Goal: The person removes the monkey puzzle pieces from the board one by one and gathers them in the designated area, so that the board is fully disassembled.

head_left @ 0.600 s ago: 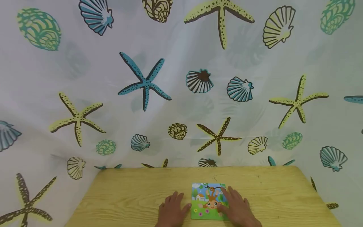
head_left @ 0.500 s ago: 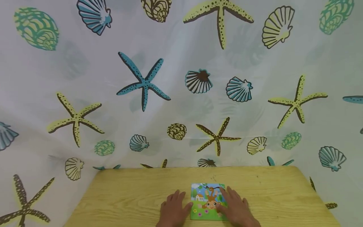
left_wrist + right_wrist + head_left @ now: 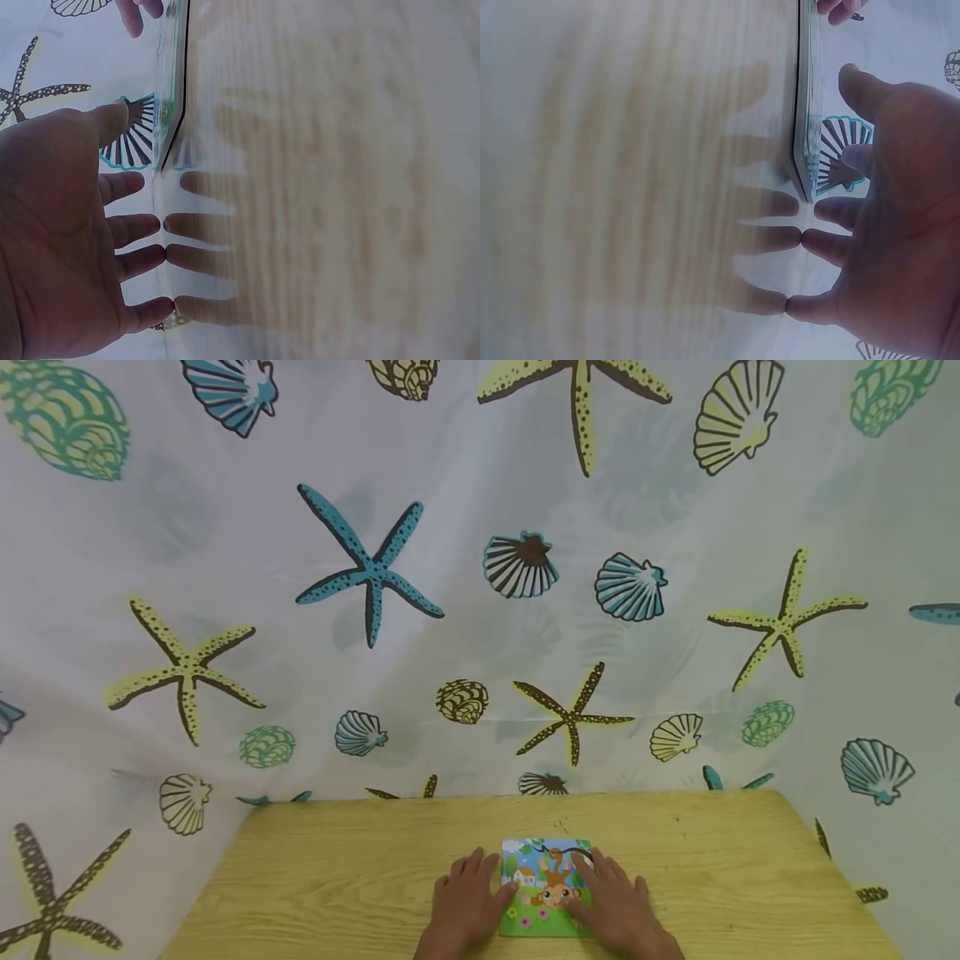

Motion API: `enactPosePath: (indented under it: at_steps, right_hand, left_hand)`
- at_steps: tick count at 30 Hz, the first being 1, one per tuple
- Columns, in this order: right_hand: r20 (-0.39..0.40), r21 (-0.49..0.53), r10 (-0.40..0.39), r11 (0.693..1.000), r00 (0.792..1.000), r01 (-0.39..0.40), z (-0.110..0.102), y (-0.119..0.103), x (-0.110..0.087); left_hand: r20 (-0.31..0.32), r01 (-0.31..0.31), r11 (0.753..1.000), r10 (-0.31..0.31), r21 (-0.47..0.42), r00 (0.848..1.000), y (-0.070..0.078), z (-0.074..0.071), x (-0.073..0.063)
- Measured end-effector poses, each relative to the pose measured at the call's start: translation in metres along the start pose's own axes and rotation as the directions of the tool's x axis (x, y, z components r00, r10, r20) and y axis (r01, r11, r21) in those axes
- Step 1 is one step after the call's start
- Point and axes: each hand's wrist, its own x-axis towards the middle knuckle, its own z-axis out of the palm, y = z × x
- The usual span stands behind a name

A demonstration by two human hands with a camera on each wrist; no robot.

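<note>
Roughly between hands point(image 3: 465, 900) point(image 3: 621, 908): picture board point(image 3: 542, 887)

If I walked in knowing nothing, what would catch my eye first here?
Probably the big white cloth behind the table, printed with shells and starfish, a blue starfish standing out left of centre. Next, the bright monkey picture board on the table, low in the head view, between a person's left hand and right hand. In both wrist views, fingers are mirrored in the glossy tabletop.
</note>
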Motion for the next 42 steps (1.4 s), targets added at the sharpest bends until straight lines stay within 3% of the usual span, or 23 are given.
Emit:
enactPosePath:
  at_steps: [9,18,25,35,42]
  right_hand:
    - [-0.026,-0.060,-0.039,0.997,0.999,0.038,0.001,-0.004,-0.002]
    - [0.027,-0.095,-0.113,0.989,0.993,0.115,0.003,-0.011,-0.002]
    - [0.069,-0.124,-0.157,0.979,0.985,0.165,0.009,-0.015,0.000]
    - [0.078,-0.150,-0.160,0.974,0.984,0.170,0.008,-0.017,0.000]
    - [0.067,-0.179,-0.176,0.966,0.982,0.186,0.008,-0.017,-0.001]
  left_hand:
    - [0.011,-0.047,0.998,0.047,0.044,0.999,0.006,-0.001,0.009]
    - [0.036,-0.134,0.986,0.131,0.103,0.991,0.007,0.004,0.022]
    - [0.047,-0.138,0.970,0.132,0.199,0.990,0.008,0.009,0.028]
    - [0.015,-0.109,0.977,0.108,0.184,0.994,0.014,0.002,0.032]
    - [0.052,-0.077,0.995,0.074,0.065,0.996,0.014,-0.002,0.044]
